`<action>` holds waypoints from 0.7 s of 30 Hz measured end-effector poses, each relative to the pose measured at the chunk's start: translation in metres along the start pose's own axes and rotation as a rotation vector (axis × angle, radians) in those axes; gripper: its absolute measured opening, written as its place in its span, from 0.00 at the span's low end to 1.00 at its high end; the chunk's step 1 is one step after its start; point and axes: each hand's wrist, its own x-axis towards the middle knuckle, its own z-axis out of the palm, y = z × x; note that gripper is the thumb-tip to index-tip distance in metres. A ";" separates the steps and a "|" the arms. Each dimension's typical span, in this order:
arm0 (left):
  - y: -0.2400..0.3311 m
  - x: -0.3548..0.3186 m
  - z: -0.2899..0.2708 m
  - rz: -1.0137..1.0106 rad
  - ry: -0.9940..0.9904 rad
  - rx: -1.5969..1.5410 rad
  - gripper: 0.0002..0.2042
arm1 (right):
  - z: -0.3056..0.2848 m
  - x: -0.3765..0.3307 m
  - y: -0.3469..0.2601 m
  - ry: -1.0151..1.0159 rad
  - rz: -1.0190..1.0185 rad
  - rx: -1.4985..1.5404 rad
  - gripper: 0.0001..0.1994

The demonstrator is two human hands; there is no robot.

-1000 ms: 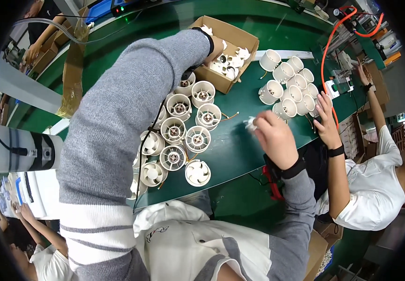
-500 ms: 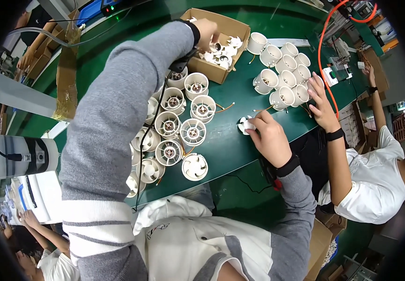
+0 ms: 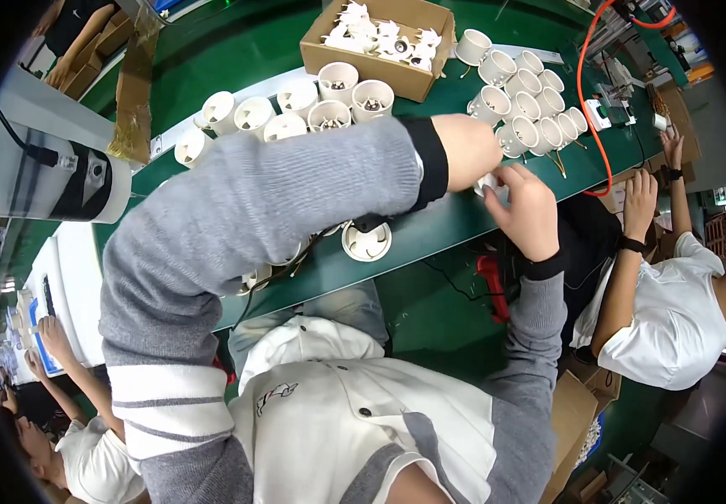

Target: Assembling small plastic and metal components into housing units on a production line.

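My right hand [image 3: 529,212] pinches a small white fan blade [image 3: 485,184] above the right part of the green table. Right against it is my left hand [image 3: 466,151], its back toward me and its fingers hidden, so what it holds does not show. My left forearm crosses over a group of round white fan housings [image 3: 371,101], several with motor parts visible inside. Below that forearm, one housing with a fan blade in it [image 3: 367,241] lies near the table's front edge.
A cardboard box [image 3: 413,82] of white fan blades stands at the back. More white housings [image 3: 516,136] cluster at the right, beside an orange hose [image 3: 582,92]. A co-worker's hand [image 3: 640,202] is farther right. A black cable [image 3: 304,256] runs below my left forearm.
My left hand has left the box and come right and nearer, to my right hand. My right hand has risen slightly with the fan blade. The co-worker's hand has drawn away from the right housings.
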 end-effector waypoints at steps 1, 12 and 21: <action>0.002 -0.002 0.014 -0.001 0.002 0.004 0.06 | -0.005 -0.008 -0.003 0.049 0.052 0.026 0.10; -0.004 0.004 0.049 0.038 -0.174 0.028 0.06 | -0.007 -0.055 -0.013 0.179 0.282 0.303 0.12; -0.017 0.003 0.039 0.101 -0.164 -0.030 0.06 | 0.028 -0.076 -0.048 0.338 0.409 1.813 0.18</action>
